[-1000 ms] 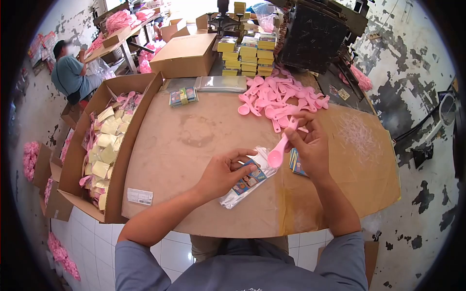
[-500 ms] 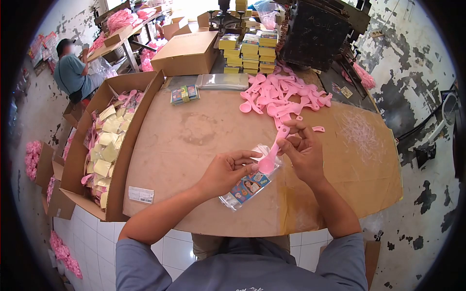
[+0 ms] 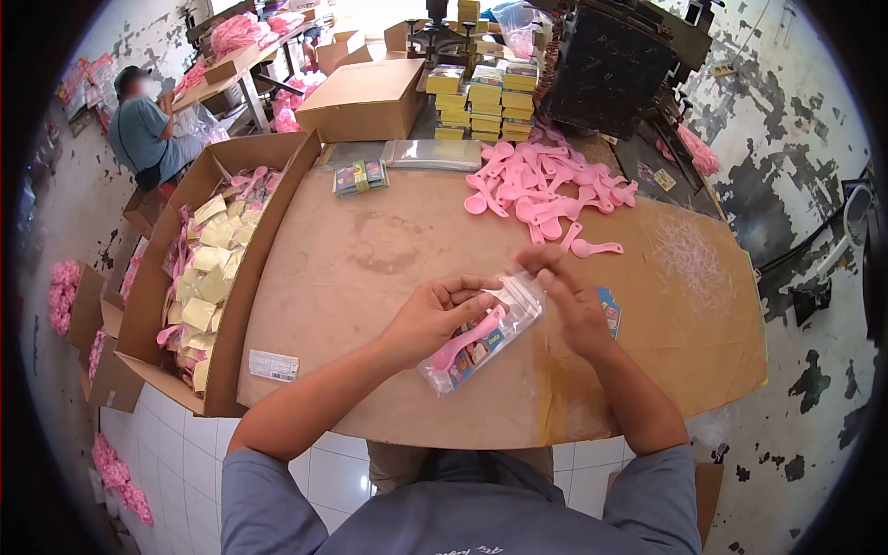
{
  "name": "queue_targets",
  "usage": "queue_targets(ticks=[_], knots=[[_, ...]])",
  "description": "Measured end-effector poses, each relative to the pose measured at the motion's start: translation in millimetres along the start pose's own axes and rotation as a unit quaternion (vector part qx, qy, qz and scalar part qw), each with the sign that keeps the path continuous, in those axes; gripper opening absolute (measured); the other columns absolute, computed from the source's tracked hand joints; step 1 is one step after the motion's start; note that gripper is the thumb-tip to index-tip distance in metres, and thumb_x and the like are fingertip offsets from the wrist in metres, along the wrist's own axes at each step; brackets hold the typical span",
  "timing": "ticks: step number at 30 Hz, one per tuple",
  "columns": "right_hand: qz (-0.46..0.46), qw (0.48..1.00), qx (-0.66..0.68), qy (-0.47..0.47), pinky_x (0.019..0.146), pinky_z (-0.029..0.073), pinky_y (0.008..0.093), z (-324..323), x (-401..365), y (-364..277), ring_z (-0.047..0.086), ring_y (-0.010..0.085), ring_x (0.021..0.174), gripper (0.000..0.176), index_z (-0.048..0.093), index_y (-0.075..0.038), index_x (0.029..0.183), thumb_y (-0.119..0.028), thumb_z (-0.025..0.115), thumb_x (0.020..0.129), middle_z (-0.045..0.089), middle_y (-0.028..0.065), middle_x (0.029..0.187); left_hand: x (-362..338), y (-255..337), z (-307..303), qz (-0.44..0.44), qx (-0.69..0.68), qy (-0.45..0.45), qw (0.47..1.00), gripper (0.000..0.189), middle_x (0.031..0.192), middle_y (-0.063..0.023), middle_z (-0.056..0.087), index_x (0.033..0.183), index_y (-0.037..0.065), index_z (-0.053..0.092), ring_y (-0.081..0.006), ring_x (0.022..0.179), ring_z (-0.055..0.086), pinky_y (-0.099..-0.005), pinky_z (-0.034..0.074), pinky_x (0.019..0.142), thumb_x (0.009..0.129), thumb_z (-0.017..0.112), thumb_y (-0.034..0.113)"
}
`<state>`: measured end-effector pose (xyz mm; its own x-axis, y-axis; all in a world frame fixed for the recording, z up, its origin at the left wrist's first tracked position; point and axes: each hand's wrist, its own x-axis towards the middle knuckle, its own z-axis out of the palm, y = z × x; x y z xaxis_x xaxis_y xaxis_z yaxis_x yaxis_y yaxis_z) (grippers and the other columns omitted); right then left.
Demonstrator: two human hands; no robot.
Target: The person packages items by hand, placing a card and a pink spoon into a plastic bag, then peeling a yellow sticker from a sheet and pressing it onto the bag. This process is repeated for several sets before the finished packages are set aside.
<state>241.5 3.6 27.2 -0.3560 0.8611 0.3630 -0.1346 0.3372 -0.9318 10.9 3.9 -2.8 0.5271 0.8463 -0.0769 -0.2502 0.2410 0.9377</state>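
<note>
A clear plastic bag (image 3: 518, 319) lies tilted on the cardboard-topped table in front of me. In it are a pink measuring spoon (image 3: 455, 349), bowl toward me, and a colourful printed card (image 3: 481, 350). My left hand (image 3: 442, 317) pinches the bag near its upper left edge, thumb over the spoon's handle end. At the bag's open upper end is my right hand (image 3: 569, 301), its fingers smeared by motion and right at the plastic. Partly hidden behind that hand, a blue printed card (image 3: 609, 313) lies on the table.
Loose pink spoons (image 3: 546, 185) are heaped at the back. A long carton (image 3: 245, 324) of filled packets stands left. Behind are stacked card bundles (image 3: 487, 97), a closed box (image 3: 361, 97) and plastic sleeves (image 3: 433, 155). Clear strips (image 3: 689, 250) lie right. Another person (image 3: 143, 134) sits far left.
The pink spoon has gone from between my hands into the bag, over the card. My right hand has let go of it and moved to the bag's upper end. The blue card now shows at right.
</note>
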Motion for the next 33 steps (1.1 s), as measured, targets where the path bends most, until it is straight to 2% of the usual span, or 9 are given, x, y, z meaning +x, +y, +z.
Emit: queue_targets(ticks=[1, 4, 6, 10, 15, 18, 25, 28, 33], knots=[[0.02, 0.994, 0.097, 0.042, 0.104, 0.046, 0.0373, 3, 3, -4, 0.057, 0.0197, 0.124, 0.026, 0.064, -0.003, 0.124, -0.009, 0.067, 0.099, 0.059, 0.0123, 0.131, -1, 3, 0, -0.009, -0.004, -0.016, 1.0, 0.035, 0.115, -0.0075, 0.073, 0.135, 0.0, 0.06, -0.0086, 0.101, 0.068, -0.0254, 0.056, 0.086, 0.105, 0.063, 0.019], [-0.076, 0.98, -0.176, -0.042, 0.104, 0.046, 0.0385, -2, 5, -12, 0.06, 0.0198, 0.119, 0.015, 0.07, -0.005, 0.113, -0.01, 0.069, 0.098, 0.062, 0.01, 0.127, -5, 9, 2, -0.027, -0.018, -0.059, 0.998, 0.036, 0.121, -0.009, 0.072, 0.137, 0.001, 0.059, -0.0102, 0.11, 0.067, -0.0264, 0.055, 0.093, 0.105, 0.063, 0.017], [-0.089, 0.973, -0.186, -0.107, 0.101, 0.047, 0.0397, -3, 7, -31, 0.063, 0.021, 0.113, 0.008, 0.072, -0.006, 0.103, -0.01, 0.071, 0.096, 0.066, 0.0083, 0.118, -6, 9, 4, -0.025, -0.025, -0.074, 0.997, 0.037, 0.126, -0.0108, 0.07, 0.138, 0.001, 0.057, -0.0115, 0.116, 0.065, -0.0288, 0.053, 0.098, 0.105, 0.063, 0.017], [-0.244, 0.891, -0.368, -0.102, 0.089, 0.05, 0.0394, 8, 19, -84, 0.067, 0.0223, 0.098, 0.006, 0.072, -0.007, 0.094, -0.011, 0.075, 0.091, 0.07, 0.0046, 0.099, -6, 1, 10, 0.164, 0.088, -0.052, 0.981, 0.039, 0.138, -0.0122, 0.064, 0.14, 0.002, 0.056, -0.016, 0.125, 0.061, -0.0338, 0.05, 0.106, 0.103, 0.062, 0.01], [-0.201, 0.831, -0.509, -0.1, 0.074, 0.049, 0.0378, 7, 15, -102, 0.065, 0.0231, 0.081, 0.007, 0.071, -0.007, 0.092, -0.011, 0.076, 0.089, 0.067, 0.0055, 0.086, -25, 20, 11, 0.183, 0.233, -0.09, 0.951, 0.045, 0.14, -0.0129, 0.061, 0.142, -0.002, 0.051, -0.021, 0.136, 0.055, -0.0391, 0.043, 0.115, 0.098, 0.059, -0.002], [-0.176, 0.851, -0.491, -0.063, 0.067, 0.048, 0.0376, 11, 11, -91, 0.064, 0.0241, 0.075, 0.008, 0.07, -0.006, 0.093, -0.011, 0.075, 0.09, 0.065, 0.0066, 0.082, -24, 21, 20, 0.266, 0.279, -0.08, 0.919, 0.042, 0.136, -0.0125, 0.064, 0.14, -0.002, 0.053, -0.0206, 0.126, 0.063, -0.0376, 0.05, 0.107, 0.099, 0.061, -0.002], [-0.18, 0.88, -0.439, 0.016, 0.066, 0.048, 0.0377, 19, 9, -71, 0.064, 0.0255, 0.076, 0.015, 0.07, -0.004, 0.1, -0.012, 0.076, 0.089, 0.066, 0.008, 0.087, -22, 17, 22, 0.234, 0.214, 0.004, 0.948, 0.037, 0.109, -0.012, 0.076, 0.138, -0.003, 0.056, -0.0162, 0.099, 0.075, -0.0285, 0.06, 0.084, 0.102, 0.062, 0.003], [-0.283, 0.815, -0.505, 0.039, 0.075, 0.049, 0.0389, 21, 12, -64, 0.065, 0.0257, 0.09, 0.021, 0.07, -0.006, 0.103, -0.012, 0.079, 0.085, 0.066, 0.0077, 0.098, -25, 20, 23, 0.214, 0.203, 0.024, 0.955, 0.038, 0.103, -0.0115, 0.078, 0.138, -0.001, 0.057, -0.0147, 0.095, 0.075, -0.0272, 0.06, 0.079, 0.101, 0.063, 0.003], [-0.306, 0.728, -0.614, -0.007, 0.089, 0.045, 0.04, 33, 10, -61, 0.063, 0.0252, 0.106, 0.031, 0.069, -0.006, 0.102, -0.014, 0.079, 0.074, 0.063, 0.0072, 0.105, -27, 14, 25, 0.266, 0.308, 0.051, 0.912, 0.047, 0.097, -0.0112, 0.079, 0.143, 0.0, 0.055, -0.0142, 0.083, 0.077, -0.0276, 0.061, 0.069, 0.098, 0.065, 0.004]])
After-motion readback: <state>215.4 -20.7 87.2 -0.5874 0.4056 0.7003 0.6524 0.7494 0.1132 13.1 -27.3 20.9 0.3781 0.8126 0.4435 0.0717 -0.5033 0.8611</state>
